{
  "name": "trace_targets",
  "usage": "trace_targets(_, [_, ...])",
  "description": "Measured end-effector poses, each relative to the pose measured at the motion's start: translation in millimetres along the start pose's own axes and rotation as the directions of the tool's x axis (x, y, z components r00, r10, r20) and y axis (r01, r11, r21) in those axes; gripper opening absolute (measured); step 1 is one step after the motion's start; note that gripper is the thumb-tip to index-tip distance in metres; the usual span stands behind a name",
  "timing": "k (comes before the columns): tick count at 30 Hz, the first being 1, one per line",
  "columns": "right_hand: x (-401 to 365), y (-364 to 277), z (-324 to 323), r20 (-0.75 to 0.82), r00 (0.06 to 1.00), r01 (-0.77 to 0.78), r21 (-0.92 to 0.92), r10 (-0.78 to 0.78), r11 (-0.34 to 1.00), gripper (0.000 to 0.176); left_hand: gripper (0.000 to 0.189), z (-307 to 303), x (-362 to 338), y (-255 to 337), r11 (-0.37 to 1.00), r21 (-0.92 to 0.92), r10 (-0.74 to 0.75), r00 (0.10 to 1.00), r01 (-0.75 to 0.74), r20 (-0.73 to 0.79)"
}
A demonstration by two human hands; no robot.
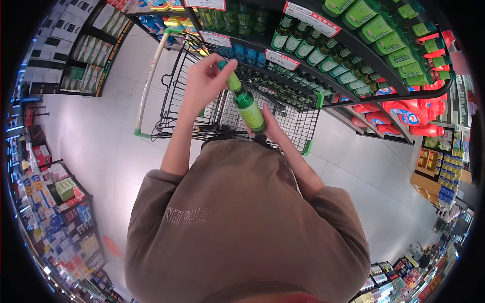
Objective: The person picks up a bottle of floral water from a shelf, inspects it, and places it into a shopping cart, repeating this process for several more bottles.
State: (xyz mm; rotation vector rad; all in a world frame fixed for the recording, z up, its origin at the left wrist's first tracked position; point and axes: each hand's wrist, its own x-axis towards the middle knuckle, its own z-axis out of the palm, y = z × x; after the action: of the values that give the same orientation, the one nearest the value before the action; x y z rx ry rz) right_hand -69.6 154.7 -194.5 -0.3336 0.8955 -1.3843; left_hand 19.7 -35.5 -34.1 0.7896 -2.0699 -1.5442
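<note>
A green glass bottle (249, 112) with a light green label is tilted in front of my chest, over the cart. Its neck and cap point up and to the left. My left hand (206, 76) is closed at the top of the bottle, thumb and fingers pinching near the cap. Around the lower part of the bottle my right hand (270, 123) is wrapped, with most of its fingers hidden behind the glass. Below both hands is a black wire shopping cart (172, 96) with green corners and a pale handle (151, 81).
Just beyond the cart stands a shelf with rows of green bottles (323, 53), green cans (379, 33) and price tags (283, 59). Red jugs (404, 108) sit on the shelf to the right. Stacked goods (65, 192) line the left side. Pale floor tiles (348, 151) surround the cart.
</note>
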Motion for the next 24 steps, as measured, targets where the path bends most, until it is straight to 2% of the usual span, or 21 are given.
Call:
trace_targets(1, [-1,-2,11,0.012,0.999,0.050,-0.038,-0.050,0.998,0.071,0.022,-4,9,-1,0.995,-0.095,-0.045,0.999,0.042,-0.031])
trace_targets(2, [-5,-8,22,0.018,0.999,0.051,-0.041,-0.050,0.998,0.071,0.022,-5,15,-1,0.995,-0.094,-0.042,0.998,0.038,-0.036])
trace_targets(4, [-12,-23,48,-0.036,0.998,0.057,-0.089,-0.060,0.994,0.079,0.024,-2,25,-1,0.950,-0.307,0.028,0.993,-0.061,-0.112])
trace_targets(5, [-13,-26,57,0.019,0.998,0.054,0.024,-0.055,0.998,0.078,0.027,2,30,-9,0.923,-0.364,0.093,0.990,-0.127,-0.109])
trace_targets(6, [-15,-30,67,0.020,0.998,0.057,0.025,-0.057,0.998,0.078,0.032,5,31,-16,0.902,-0.425,0.054,0.997,-0.074,-0.059])
trace_targets(8, [-19,-41,82,0.180,0.982,0.005,0.295,-0.060,0.956,0.078,0.040,14,24,-14,0.675,-0.710,-0.005,0.963,0.202,0.269])
trace_targets(9, [-17,-46,88,0.180,0.982,0.011,0.289,-0.065,0.957,0.078,0.046,20,19,-11,0.605,-0.749,0.009,0.939,0.268,0.343])
trace_targets(10, [-14,-50,94,0.206,0.972,0.017,0.415,-0.112,0.910,0.077,0.053,25,13,-8,0.533,-0.776,0.029,0.910,0.337,0.414])
trace_targets(11, [-11,-51,97,0.225,0.961,0.014,0.535,-0.158,0.845,0.077,0.050,27,7,-3,0.452,-0.812,0.042,0.901,0.369,0.432])
trace_targets(15, [1,-51,83,0.301,0.949,-0.043,0.427,-0.098,0.903,0.077,0.044,24,14,-8,0.513,-0.800,-0.032,0.938,0.311,0.344])
trace_targets(17, [0,-55,94,0.175,0.984,-0.070,0.546,-0.031,0.835,0.080,0.043,21,19,-10,0.520,-0.796,-0.042,0.941,0.309,0.337])
trace_targets(18, [0,-57,99,0.170,0.985,-0.072,0.546,-0.026,0.835,0.080,0.041,20,20,-12,0.529,-0.791,-0.058,0.943,0.307,0.328])
trace_targets(20, [0,-59,107,0.049,0.998,-0.012,0.688,-0.030,0.726,0.078,0.040,20,17,-7,0.559,-0.775,-0.073,0.948,0.296,0.310])
trace_targets(21, [2,-59,104,0.048,0.998,-0.013,0.686,-0.027,0.728,0.078,0.039,20,17,-4,0.593,-0.754,-0.084,0.953,0.283,0.291])
trace_targets(24, [4,-53,92,0.119,0.992,-0.048,0.699,-0.050,0.714,0.075,0.039,23,18,-5,0.568,-0.772,-0.076,0.952,0.286,0.296])
